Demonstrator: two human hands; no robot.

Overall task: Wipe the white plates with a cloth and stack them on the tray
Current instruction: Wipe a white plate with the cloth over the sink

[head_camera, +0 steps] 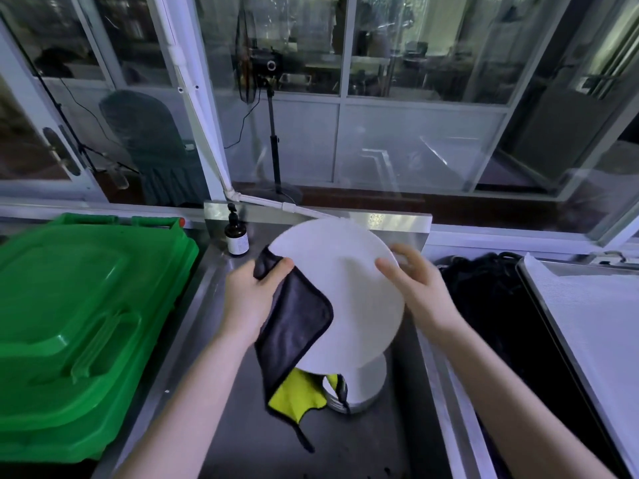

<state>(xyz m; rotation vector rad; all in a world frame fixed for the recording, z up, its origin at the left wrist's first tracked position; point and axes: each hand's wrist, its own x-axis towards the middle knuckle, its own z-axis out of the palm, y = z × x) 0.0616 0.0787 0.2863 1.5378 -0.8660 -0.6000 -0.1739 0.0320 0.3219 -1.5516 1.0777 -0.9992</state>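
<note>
View from a head-worn camera, looking down at a person's 2 bare forearms over a steel desk (345,444).

The 2 hands hold 1 round white plate (345,288) up in the air, tilted with its face toward the camera. It hangs above a stack of white plates (363,385) that stands on the desk.

The left hand (252,292) grips a dark cloth (294,326) with a yellow underside. Its thumb pinches the cloth against the plate's left rim. Its other fingers are hidden behind the cloth. The cloth drapes down over the plate's lower left and hangs in front of the stack.

The right hand (415,285) grips the plate's right rim. Its thumb presses on the face and its fingers (404,252) curl round the back.

The tray (594,323), lined in white, lies well apart at the far right, with no plates visible on the part in view. A heap of dark material (484,299) lies between it and the desk. A green bin (86,323) sits at the left and a brown pump bottle (236,236) stands at the back of the desk.

The step in hand looks like wiping this 1 plate. Next, the cloth likely needs to sweep the rest of the face, perhaps while the right hand turns the plate. Then the plate must be carried right, over the dark heap, and laid flat on the tray.
</note>
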